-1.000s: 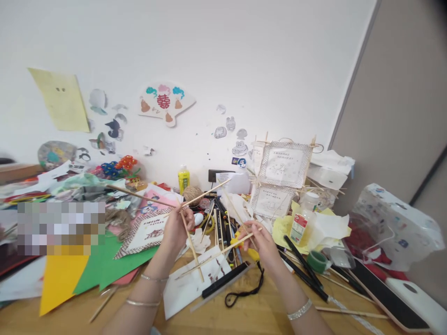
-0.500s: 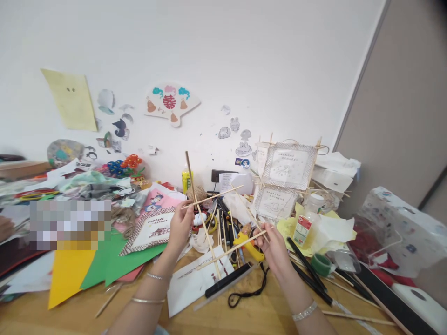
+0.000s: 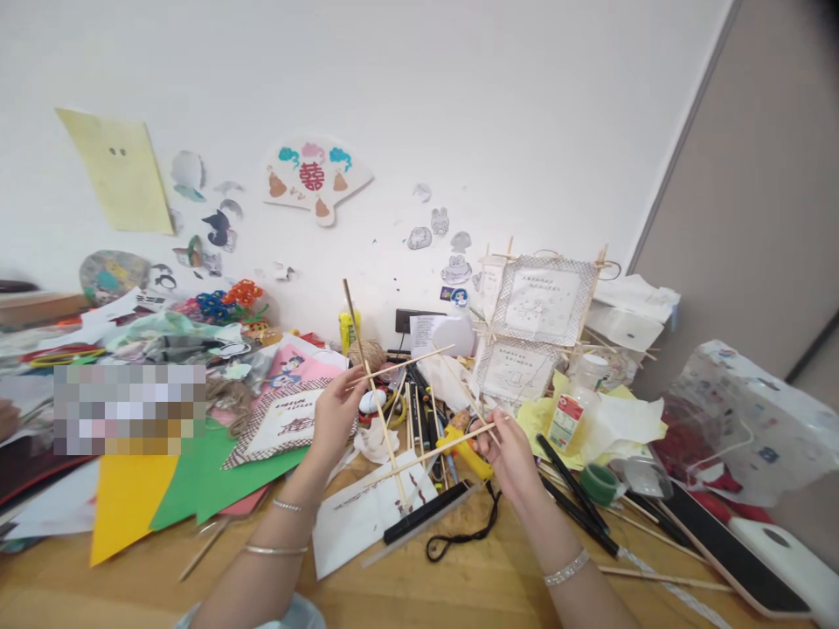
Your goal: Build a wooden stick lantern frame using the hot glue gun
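Note:
My left hand (image 3: 337, 412) is closed, pinching a corner where a long thin wooden stick (image 3: 382, 418) crosses a shorter one. Several such sticks overlap into a loose square frame, held tilted above the table. My right hand (image 3: 508, 454) is closed on the opposite corner, its fingers round the crossing of a near stick (image 3: 429, 454) and a slanted one. Whether the crossings are tied cannot be made out. Below the frame lie a white sheet (image 3: 347, 531) with dark markings and a black marker (image 3: 426, 514).
Pens, scissors and a yellow glue gun (image 3: 475, 459) lie behind the frame. Left are green paper (image 3: 190, 489) and a patterned panel (image 3: 275, 425). A paper lantern (image 3: 544, 301) stands back right, near a bottle (image 3: 569, 419) and green tape (image 3: 599, 483). Another person's hand (image 3: 8, 419) shows far left.
The view has shifted slightly, so the wall and table sit a little higher. Both hands keep their grip on the stick frame, which has barely moved.

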`<state>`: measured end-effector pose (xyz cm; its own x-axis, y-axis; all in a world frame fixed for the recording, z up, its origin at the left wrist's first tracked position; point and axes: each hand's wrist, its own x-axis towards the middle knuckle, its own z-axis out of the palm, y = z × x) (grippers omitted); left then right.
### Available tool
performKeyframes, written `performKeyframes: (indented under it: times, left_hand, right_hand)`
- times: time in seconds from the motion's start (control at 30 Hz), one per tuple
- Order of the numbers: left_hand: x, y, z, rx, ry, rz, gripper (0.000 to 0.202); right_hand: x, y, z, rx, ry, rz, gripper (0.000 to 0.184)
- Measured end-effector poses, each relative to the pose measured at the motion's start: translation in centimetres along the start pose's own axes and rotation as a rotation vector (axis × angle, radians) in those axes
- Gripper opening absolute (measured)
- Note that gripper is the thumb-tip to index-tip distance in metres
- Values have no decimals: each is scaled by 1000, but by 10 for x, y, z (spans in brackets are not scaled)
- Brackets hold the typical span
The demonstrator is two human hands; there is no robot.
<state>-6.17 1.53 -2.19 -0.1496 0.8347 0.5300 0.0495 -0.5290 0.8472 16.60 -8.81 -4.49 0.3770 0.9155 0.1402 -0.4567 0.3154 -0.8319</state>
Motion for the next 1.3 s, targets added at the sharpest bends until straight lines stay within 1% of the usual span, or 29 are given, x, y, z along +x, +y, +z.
performKeyframes:
  times: [0.1,0.2,0.4,0.53,0.63,0.67,0.73,0.77,0.8,0.83,0.87,0.93,0.97,1.0,1.03,1.07,1.2,1.3]
  left_hand:
    - [0,0,-2,41,67,-30,26]
    - [-1,1,-3,100,112,-29,26]
    - [1,1,-4,211,157,12,28]
    - [0,4,-4,222,166,22,30]
    - [0,4,-2,150,149,8,31]
    - [0,3,-1,96,147,12,34]
    - [0,1,2,-42,172,10,48]
    - [0,0,4,-111,185,-18,53]
    - [-1,0,6,-172,173,-73,54]
    - [-2,0,7,-227,111,-152,52]
    - [-4,1,8,-279,-2,-241,48]
    - [-9,4,9,-384,-321,-375,44]
    - [-12,6,9,-433,-467,-401,43]
    - [-14,8,9,-476,-570,-402,41]
    - [-16,11,9,-510,-622,-386,38]
    - [-18,13,9,-539,-630,-359,35]
    - [-22,20,10,-672,-546,-247,26]
    - [-22,25,9,-748,-559,-211,24]
  right_hand:
    - [-2,2,2,-4,-25,-2,39]
    - [-4,5,5,-4,-40,-6,38]
    - [-4,7,7,-13,-48,-7,41]
    - [-2,9,5,-7,-77,-21,40]
    - [-1,9,4,-7,-71,-56,40]
    - [-1,8,4,-8,-64,-69,39]
    - [-1,6,4,2,-47,-99,37]
    - [-1,5,4,9,-37,-113,36]
    - [-1,4,4,15,-29,-123,36]
    - [-1,3,4,18,-23,-129,35]
    - [-2,2,4,20,-17,-133,35]
    - [-1,1,3,19,-15,-130,35]
    - [-1,1,3,20,-16,-125,35]
    - [-1,1,2,22,-18,-118,35]
    - [0,2,2,23,-21,-109,35]
    - [1,3,1,19,-25,-98,35]
    - [3,7,0,-45,-53,-73,36]
    - [5,10,-1,-141,-54,-81,37]
